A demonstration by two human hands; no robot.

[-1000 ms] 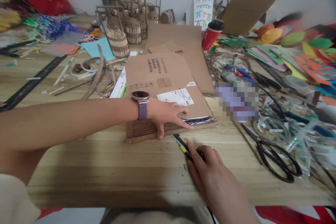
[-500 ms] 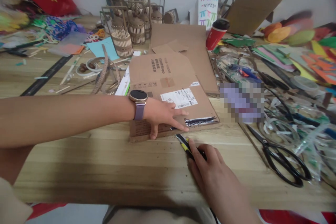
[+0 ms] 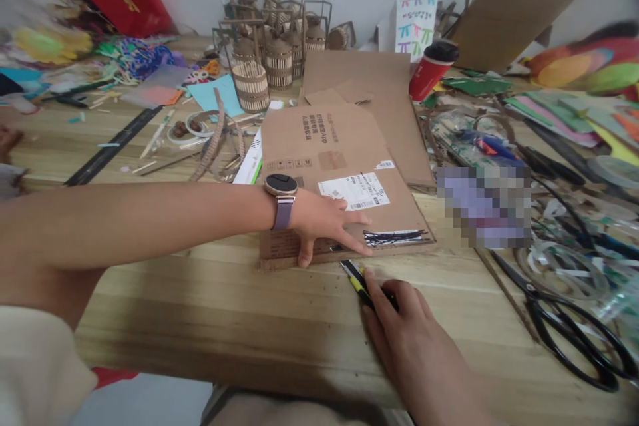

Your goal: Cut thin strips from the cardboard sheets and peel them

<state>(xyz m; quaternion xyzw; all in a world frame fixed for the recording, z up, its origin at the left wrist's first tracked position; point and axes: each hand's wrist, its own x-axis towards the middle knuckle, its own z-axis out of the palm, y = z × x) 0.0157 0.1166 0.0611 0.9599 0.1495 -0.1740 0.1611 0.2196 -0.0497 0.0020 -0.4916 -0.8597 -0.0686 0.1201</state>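
Note:
A flattened brown cardboard box [image 3: 344, 153] with a white shipping label lies on the wooden table [image 3: 200, 319]. My left hand [image 3: 327, 226], with a watch on its wrist, presses flat on the box's near edge, fingers spread. My right hand [image 3: 414, 339] grips a yellow and black utility knife [image 3: 357, 277]. The blade end points at the box's near edge, just below my left fingertips.
Black scissors [image 3: 574, 326] lie at the right among paper scraps and coloured sheets. A red cup [image 3: 429, 73] stands behind more cardboard sheets. Woven cardboard lanterns [image 3: 269, 46] crowd the back. A black ruler [image 3: 114, 146] and tape rolls lie at the left.
The view has shifted, so everything sits a little further right in the picture. Both hands keep their positions against the box and knife.

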